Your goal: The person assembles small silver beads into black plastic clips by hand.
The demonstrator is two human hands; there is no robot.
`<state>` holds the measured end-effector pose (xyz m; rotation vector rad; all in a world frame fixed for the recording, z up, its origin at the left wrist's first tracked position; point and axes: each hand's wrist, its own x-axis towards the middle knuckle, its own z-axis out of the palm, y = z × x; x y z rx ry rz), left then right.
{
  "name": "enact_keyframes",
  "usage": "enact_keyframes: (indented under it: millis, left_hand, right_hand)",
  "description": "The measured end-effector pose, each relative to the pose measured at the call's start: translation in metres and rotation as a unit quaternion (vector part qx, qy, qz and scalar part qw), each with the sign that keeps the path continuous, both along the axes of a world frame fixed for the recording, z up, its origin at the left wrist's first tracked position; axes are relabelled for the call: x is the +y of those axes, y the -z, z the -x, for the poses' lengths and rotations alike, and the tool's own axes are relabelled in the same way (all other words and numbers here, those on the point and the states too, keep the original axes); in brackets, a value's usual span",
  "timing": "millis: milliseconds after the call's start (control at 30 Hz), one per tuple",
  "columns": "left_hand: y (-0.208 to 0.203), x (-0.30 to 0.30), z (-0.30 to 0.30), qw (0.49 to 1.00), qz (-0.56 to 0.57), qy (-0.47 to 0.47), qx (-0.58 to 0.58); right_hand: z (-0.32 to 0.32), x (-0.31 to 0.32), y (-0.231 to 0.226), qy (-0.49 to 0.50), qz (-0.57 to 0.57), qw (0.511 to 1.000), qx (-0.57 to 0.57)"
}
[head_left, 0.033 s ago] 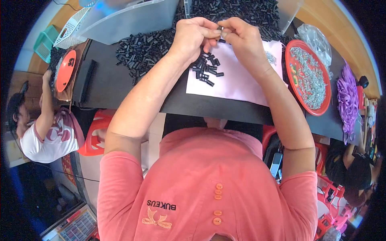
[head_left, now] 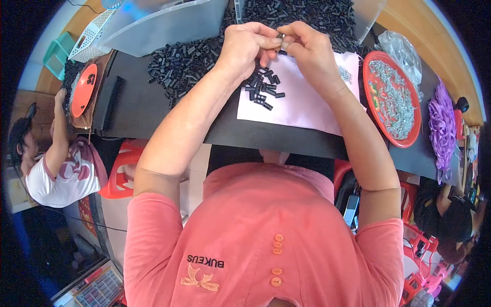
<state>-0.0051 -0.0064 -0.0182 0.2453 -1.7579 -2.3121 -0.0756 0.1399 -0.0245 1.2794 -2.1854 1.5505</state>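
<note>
My left hand and my right hand meet fingertip to fingertip over the far edge of a pink sheet. Both are closed in a pinch around something small, mostly hidden by the fingers; a bit of black shows just beneath them. Beside my left wrist, a loose group of short black plastic cylinders lies on the sheet. Partly behind my right wrist, a small heap of silvery metal pieces rests on the sheet's right side.
A pile of black cylinders spreads left of my left forearm. Clear plastic bins stand behind. At right are a red tray of metal pieces, a clear bag and purple strips. Another person sits at left.
</note>
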Motion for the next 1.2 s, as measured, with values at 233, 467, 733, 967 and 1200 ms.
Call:
enact_keyframes:
  millis: [233, 467, 733, 967, 1200]
  left_hand:
    - [0.001, -0.001, 0.002, 1.000, -0.015, -0.013, 0.017]
    - [0.001, 0.005, 0.001, 1.000, 0.010, 0.009, -0.006]
    - [-0.005, 0.006, -0.004, 0.997, 0.050, 0.040, 0.032]
    - [-0.006, 0.003, -0.002, 0.997, 0.033, 0.052, 0.053]
    - [-0.103, -0.003, -0.034, 0.952, 0.207, -0.154, 0.164]
  right_hand:
    - [-0.007, -0.005, 0.002, 0.066, -0.026, 0.984, 0.165]
    - [0.006, -0.009, 0.009, 0.138, -0.008, 0.919, 0.370]
    - [0.003, -0.004, 0.003, 0.135, -0.018, 0.898, 0.418]
    - [-0.004, -0.002, -0.005, 0.103, -0.002, 0.932, 0.347]
    - [0.016, 0.029, -0.035, 0.074, 0.146, 0.986, 0.012]
